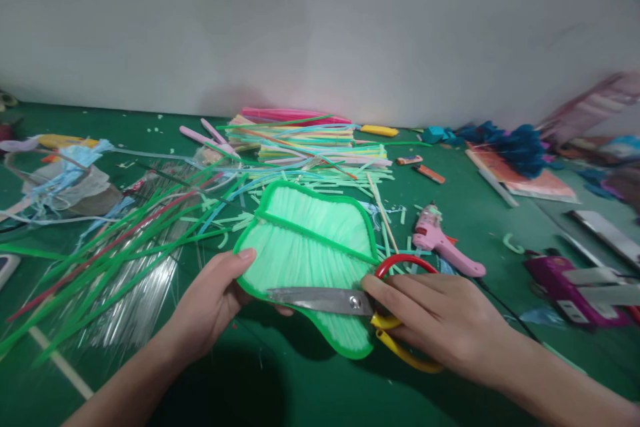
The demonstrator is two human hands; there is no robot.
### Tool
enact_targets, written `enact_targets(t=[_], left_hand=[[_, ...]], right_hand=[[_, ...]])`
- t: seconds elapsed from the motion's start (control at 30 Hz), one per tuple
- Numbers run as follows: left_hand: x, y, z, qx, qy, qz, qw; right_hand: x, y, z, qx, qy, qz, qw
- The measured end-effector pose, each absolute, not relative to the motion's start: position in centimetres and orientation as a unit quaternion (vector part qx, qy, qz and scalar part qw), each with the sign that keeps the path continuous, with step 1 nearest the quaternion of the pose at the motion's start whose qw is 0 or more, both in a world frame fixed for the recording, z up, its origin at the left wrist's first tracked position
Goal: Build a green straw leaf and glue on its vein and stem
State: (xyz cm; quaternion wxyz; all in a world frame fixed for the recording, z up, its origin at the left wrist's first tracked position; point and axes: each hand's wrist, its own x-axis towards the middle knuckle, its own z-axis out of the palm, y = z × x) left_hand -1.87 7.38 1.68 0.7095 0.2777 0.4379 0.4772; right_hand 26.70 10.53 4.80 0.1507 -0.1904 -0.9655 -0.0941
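1. Centrally, a green leaf [310, 247] of straw strips is held just above the green mat [300, 393], gripped at its left edge by the left hand [213, 303].
2. Scissors [345, 303] are grasped by the right hand [440, 323], blades closed flat across the leaf's lower part.
3. Judged from this, the rim could be nicked if the blades slip.
4. Loose straws [115, 247] lie left, a pink glue gun [440, 240] right; snagging is possible.

Pale green panel [305, 240], darker green rim; red-yellow-handled scissors [350, 303].
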Motion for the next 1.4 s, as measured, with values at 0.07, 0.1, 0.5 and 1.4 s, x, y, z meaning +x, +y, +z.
enact_targets(t=[0.07,0.1,0.5,1.4], left_hand=[[-1.8,7.4,1.7,0.279,0.437,0.483,0.706],[-1.8,7.4,1.7,0.276,0.438,0.486,0.704],[-1.8,7.1,2.0,0.259,0.434,0.503,0.701],[-2.7,7.3,2.4,0.166,0.248,0.519,0.801]], right_hand=[[26.8,10.5,4.8,-0.190,-0.966,-0.088,0.149],[26.8,10.5,4.8,-0.192,-0.966,-0.086,0.151],[27.3,10.4,4.8,-0.182,-0.968,-0.107,0.133],[25.5,12.7,6.9,-0.162,-0.944,-0.255,0.130]])
